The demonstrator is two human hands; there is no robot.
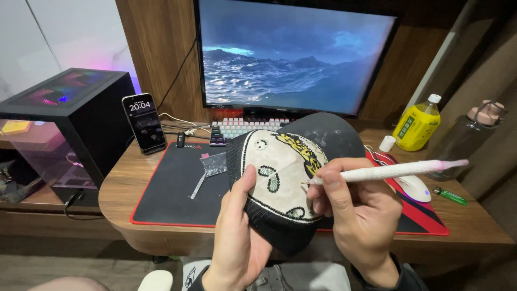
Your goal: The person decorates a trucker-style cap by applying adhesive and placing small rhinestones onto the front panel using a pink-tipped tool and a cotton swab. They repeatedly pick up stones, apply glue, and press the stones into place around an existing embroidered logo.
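Left hand (237, 237) grips a black cap (285, 178) from below, thumb pressed on the pale decorated front panel, fingers closed around the mesh lower edge. Cap held up in the air over the near edge of the table (124, 178), in front of the person, its brim pointing away toward the monitor (296, 54). Front panel shows beaded leaf-like shapes and a yellow-and-black motif.

Right hand (361, 210) holds a long white stick-like pen tool (388, 171) with a pink end, fingers closed on it in a writing grip; its tip touches the cap's panel near the right side, the pink end pointing off to the right.

Beneath: black desk mat with red border (172, 194), a small clear bag (214, 164) lying on it. Behind the cap, a keyboard (237, 129) with pale keys. Left: a phone (144, 123) propped upright, a glass-sided computer case (59, 124). Right: white mouse (417, 188), green lighter (449, 195), yellow bottle (417, 124) with a white cap, a small white cylinder (386, 143) just beside it, and a dark bottle (463, 140) at the far right
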